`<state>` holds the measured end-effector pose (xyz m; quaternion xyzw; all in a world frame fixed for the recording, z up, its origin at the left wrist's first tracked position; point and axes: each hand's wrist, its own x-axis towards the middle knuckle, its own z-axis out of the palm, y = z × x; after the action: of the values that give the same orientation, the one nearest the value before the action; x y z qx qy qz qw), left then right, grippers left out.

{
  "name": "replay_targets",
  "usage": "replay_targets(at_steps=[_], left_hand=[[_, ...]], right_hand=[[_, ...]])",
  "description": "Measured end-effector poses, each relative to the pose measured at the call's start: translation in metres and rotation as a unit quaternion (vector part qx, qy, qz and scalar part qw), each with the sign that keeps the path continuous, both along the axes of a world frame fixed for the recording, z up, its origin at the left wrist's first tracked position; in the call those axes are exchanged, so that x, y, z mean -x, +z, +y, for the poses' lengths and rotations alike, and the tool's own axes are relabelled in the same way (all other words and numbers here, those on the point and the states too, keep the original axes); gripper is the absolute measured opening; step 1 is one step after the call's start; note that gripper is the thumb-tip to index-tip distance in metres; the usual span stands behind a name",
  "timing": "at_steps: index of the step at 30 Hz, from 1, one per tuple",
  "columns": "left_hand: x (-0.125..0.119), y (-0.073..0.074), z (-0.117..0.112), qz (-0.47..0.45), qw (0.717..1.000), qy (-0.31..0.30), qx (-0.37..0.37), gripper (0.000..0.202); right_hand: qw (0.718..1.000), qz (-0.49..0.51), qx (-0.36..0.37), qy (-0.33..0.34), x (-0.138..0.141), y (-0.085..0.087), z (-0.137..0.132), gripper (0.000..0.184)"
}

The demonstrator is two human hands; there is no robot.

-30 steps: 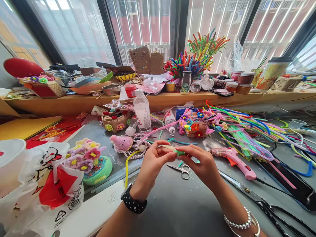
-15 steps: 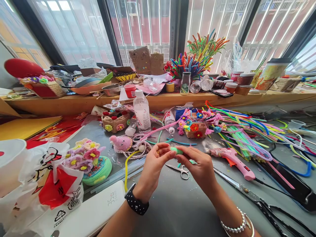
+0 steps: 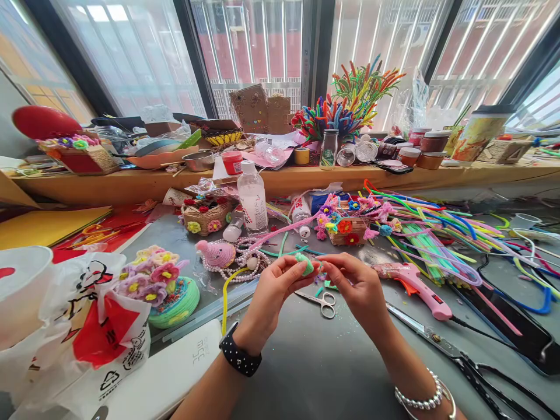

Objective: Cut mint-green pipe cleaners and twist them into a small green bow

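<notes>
My left hand and my right hand meet above the grey table. Between their fingertips is a small coiled green pipe cleaner piece. The left thumb and fingers pinch the coil. The right fingers pinch its free end beside it. A yellow pipe cleaner curves down past my left wrist. Small scissors lie on the table just under my hands.
A pink glue gun and large scissors lie to the right. Loose coloured pipe cleaners spread at the right. Flower baskets, a clear bottle, a pink knitted bird and a green flower-topped coil sit ahead and left.
Both hands have shifted slightly away from me and the green piece has turned between the fingers, now showing as a rounder coil. Nothing else on the table has moved.
</notes>
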<state>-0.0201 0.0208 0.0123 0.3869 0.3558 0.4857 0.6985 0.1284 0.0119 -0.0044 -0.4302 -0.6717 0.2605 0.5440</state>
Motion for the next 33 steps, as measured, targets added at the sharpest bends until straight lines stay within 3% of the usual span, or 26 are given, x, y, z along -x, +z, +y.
replay_targets(at_steps=[3, 10, 19, 33], left_hand=[[0.0032, -0.0008, 0.0016, 0.022, 0.999, -0.019, 0.015, 0.017], [0.0028, -0.0009, 0.0024, 0.075, 0.996, -0.052, -0.004, 0.021], [-0.0003, 0.0017, -0.0003, 0.107, 0.993, -0.009, -0.041, 0.021], [-0.0014, -0.0013, -0.0003, 0.142, 0.986, 0.023, -0.085, 0.028]], right_hand=[[1.0, -0.002, 0.002, 0.008, -0.0037, 0.001, 0.0024, 0.019], [0.995, -0.037, -0.014, 0.094, -0.0053, 0.0014, 0.0044, 0.026], [0.998, -0.044, -0.034, 0.04, -0.0054, 0.0018, 0.0037, 0.009], [0.994, -0.102, -0.05, 0.001, -0.0026, 0.0003, 0.0012, 0.014]])
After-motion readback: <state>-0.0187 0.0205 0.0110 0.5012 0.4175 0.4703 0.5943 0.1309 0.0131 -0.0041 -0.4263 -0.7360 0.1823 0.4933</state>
